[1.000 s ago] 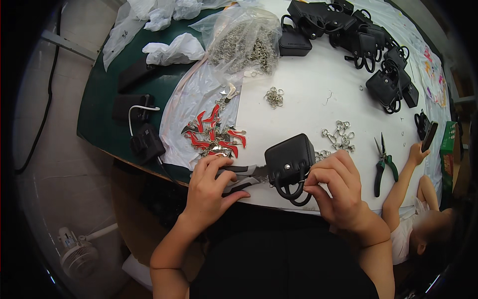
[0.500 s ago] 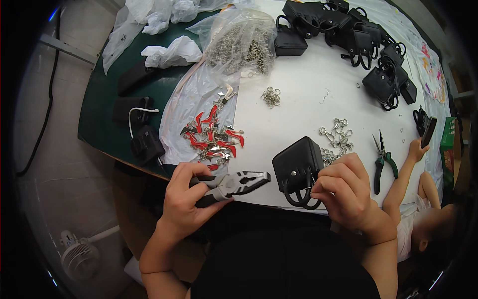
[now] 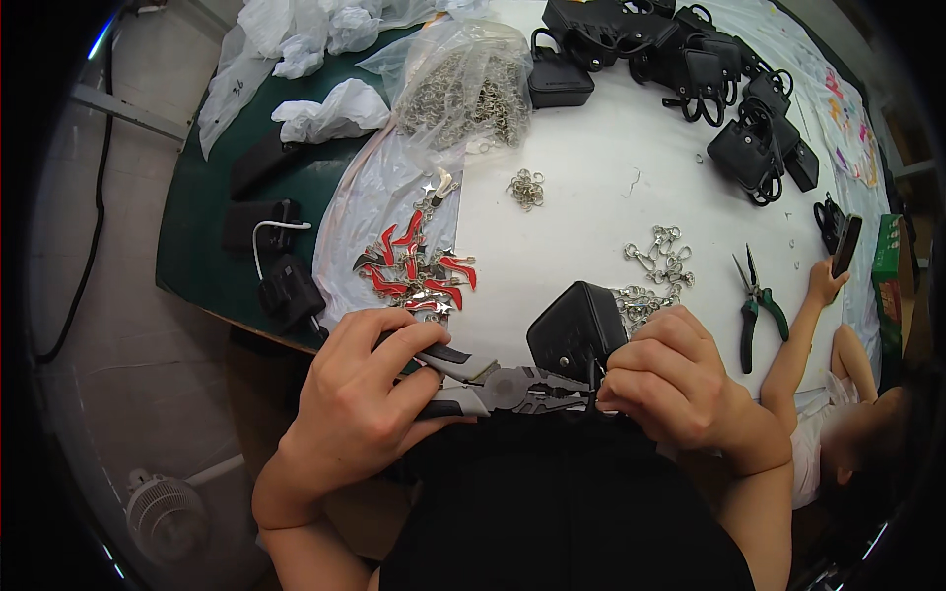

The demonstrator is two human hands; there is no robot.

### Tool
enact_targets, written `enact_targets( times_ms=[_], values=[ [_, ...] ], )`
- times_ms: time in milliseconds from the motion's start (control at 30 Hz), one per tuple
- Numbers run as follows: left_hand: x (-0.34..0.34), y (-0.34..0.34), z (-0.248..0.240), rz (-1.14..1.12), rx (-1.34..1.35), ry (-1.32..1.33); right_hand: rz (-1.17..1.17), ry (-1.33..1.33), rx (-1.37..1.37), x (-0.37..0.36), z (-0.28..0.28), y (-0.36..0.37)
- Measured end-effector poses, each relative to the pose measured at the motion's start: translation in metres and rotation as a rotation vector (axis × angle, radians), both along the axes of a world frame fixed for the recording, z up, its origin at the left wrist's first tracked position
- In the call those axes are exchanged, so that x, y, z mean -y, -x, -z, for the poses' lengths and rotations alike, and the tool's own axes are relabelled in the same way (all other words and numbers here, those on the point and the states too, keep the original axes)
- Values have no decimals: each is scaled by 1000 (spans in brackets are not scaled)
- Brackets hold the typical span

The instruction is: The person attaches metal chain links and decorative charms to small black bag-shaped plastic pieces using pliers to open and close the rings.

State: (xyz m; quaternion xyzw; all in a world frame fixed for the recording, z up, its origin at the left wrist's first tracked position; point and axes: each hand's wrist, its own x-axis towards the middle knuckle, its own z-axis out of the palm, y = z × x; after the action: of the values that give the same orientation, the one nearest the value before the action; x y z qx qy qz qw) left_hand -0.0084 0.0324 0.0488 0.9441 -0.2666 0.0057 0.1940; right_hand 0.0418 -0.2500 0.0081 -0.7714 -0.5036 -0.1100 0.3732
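Observation:
My left hand (image 3: 345,404) is closed around the grey-and-black handles of a pair of combination pliers (image 3: 507,389). Their jaws point right and meet the handle area of a small black handbag (image 3: 570,330). With fingertips pinched, my right hand (image 3: 680,379) grips the bag near its handle; whatever small piece lies between the fingertips is mostly hidden. Just behind that hand lies a heap of silvery clasps and chain links (image 3: 655,266). Left of the bag, red high-heel shoe charms (image 3: 414,271) rest on clear plastic.
Green-handled needle-nose pliers (image 3: 754,305) lie at the right. Several black mini bags (image 3: 690,69) are piled at the back right. A clear bag of metal rings (image 3: 463,94) and a small ring pile (image 3: 526,189) lie farther back. Another person's hand (image 3: 826,281) holds a phone (image 3: 846,246).
My left hand has brought the pliers rightward and down so their jaws reach the bag's handle. The bag has tilted and shifted slightly left and down, still in my right hand's pinch.

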Motion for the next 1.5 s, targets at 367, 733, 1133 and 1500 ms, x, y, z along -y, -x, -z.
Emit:
enact_targets(
  times_ms=[367,733,1133,1500],
  values=[
    [3,-10,1,82,45,-17,-115,-16,-32,4,1,-1],
    [-11,-17,19,0,-14,9,585,154,-193,73,9,11],
    [-23,-30,17,-37,-38,-24,1131,779,-241,171,72,47],
    [-26,-37,13,-1,24,-51,727,192,-914,103,-3,29]
  ],
)
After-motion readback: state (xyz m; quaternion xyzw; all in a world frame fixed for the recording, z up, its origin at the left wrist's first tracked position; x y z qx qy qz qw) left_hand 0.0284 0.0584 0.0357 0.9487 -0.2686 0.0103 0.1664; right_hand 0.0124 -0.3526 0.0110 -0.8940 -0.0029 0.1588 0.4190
